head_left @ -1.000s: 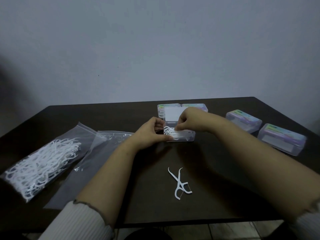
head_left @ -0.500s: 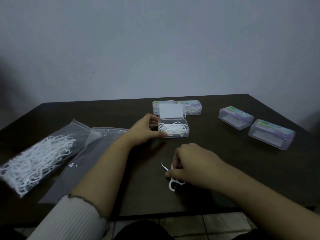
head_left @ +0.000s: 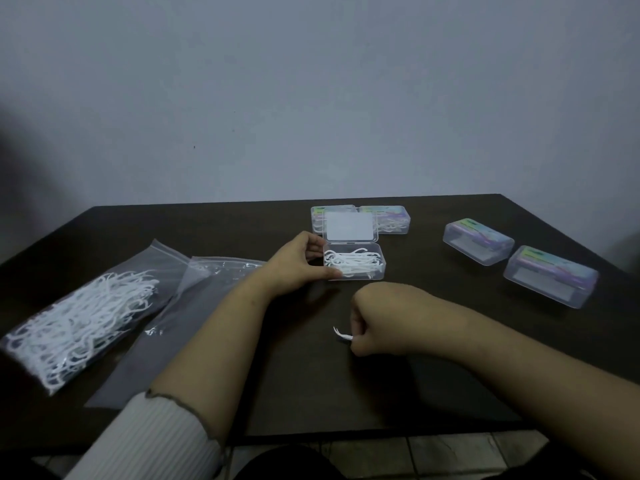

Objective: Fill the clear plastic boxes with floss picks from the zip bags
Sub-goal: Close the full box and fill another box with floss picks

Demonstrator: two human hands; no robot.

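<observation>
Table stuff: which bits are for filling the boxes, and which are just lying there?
For the job: open box, steadied by the left hand; loose picks pinched in the right hand; full zip bag.

Lying about: flat zip bag; four closed boxes, e.g..

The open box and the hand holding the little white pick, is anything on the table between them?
Nothing: in the head view only bare dark table separates the open box from the right hand.

A ribbed white sleeve [head_left: 152, 441] with a thin frilled cuff is pushed up the left forearm; both hands [head_left: 294, 268] are bare, without rings.
</observation>
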